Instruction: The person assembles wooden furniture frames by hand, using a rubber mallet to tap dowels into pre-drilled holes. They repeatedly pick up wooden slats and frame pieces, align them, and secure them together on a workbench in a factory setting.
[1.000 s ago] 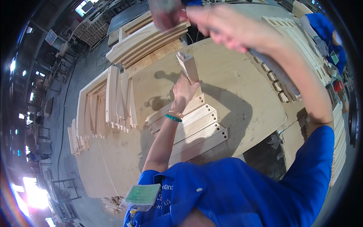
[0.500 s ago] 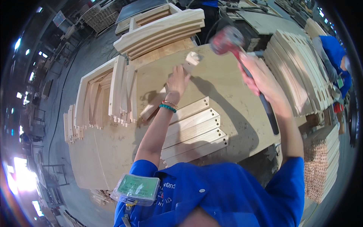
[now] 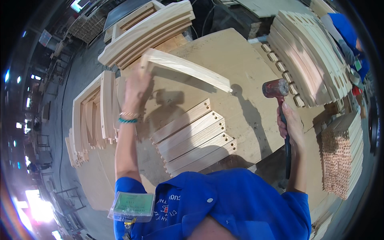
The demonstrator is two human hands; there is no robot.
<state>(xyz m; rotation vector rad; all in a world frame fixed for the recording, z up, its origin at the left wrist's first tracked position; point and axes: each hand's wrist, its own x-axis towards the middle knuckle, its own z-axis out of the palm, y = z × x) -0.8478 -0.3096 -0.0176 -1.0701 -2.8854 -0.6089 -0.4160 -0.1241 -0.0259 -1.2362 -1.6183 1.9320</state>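
Observation:
My right hand [image 3: 294, 126] is wrapped round the dark handle of a mallet [image 3: 275, 89], whose worn red head points up, right of the table's middle. My left hand [image 3: 138, 90], smeared by motion, grips one end of a joined pale wooden piece [image 3: 190, 71]. Its long, slightly curved arm stretches right above the tabletop. Fingers and blur partly hide the shorter part at the hand. Several wooden slats [image 3: 192, 138] lie side by side in front of me, with holes at their right ends and small dowels at their left ends.
Joined wooden frames [image 3: 108, 102] stand at the table's left edge. Curved frames [image 3: 152, 34] are stacked at the far side. On the right are tall stacked curved boards [image 3: 308, 60] and a pile of dowelled slats [image 3: 342, 156]. Beyond the boards, a person in blue [image 3: 344, 34] shows.
My left hand has moved left with the wooden piece, which has swung round so its long arm points right. The mallet has come down and to the right in my right hand.

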